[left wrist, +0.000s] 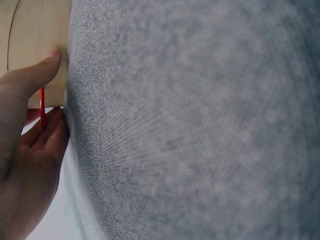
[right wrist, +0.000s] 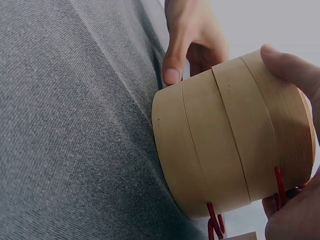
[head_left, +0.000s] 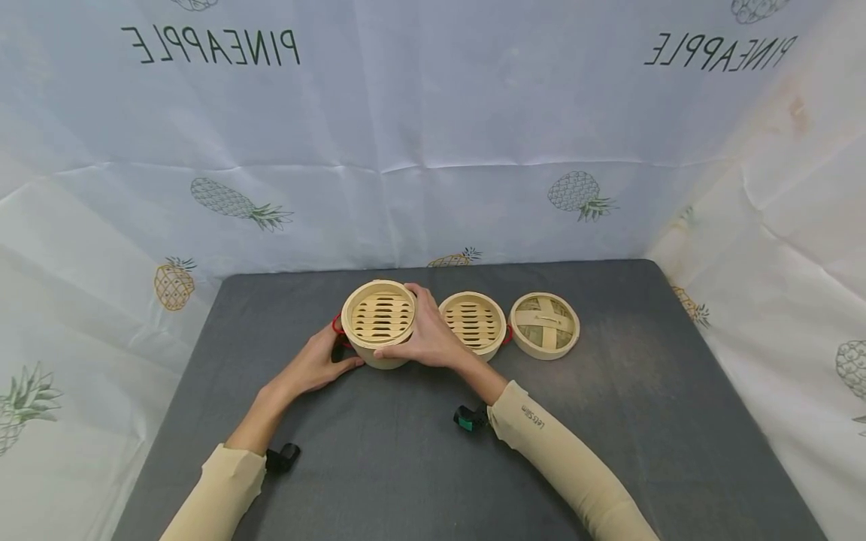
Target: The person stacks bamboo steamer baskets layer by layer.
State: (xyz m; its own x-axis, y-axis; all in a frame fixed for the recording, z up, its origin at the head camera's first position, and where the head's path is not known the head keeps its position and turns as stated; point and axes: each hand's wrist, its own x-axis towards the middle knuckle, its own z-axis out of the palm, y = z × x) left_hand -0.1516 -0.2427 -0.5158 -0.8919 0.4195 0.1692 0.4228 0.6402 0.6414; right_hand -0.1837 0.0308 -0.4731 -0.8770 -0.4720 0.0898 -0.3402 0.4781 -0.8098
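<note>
Two round bamboo steamer baskets are stacked left of centre in the head view. The upper basket (head_left: 379,312) shows its slatted floor inside a pale rim, and my right hand (head_left: 431,330) grips its right side, thumb at the front and fingers behind. Low on the left side, my left hand (head_left: 311,368) holds the lower basket (right wrist: 172,145), with its thumb against the front wall in the left wrist view. Red handles (right wrist: 215,222) stick out from the baskets' sides. The right wrist view shows the lower basket right at the dark cloth.
Right of the stack sits another slatted bamboo basket (head_left: 472,323) with a red handle. Beside that lies a woven bamboo lid (head_left: 543,327) with a crossed band. A dark grey cloth covers the table (head_left: 643,451); a pineapple-print curtain (head_left: 419,113) hangs behind.
</note>
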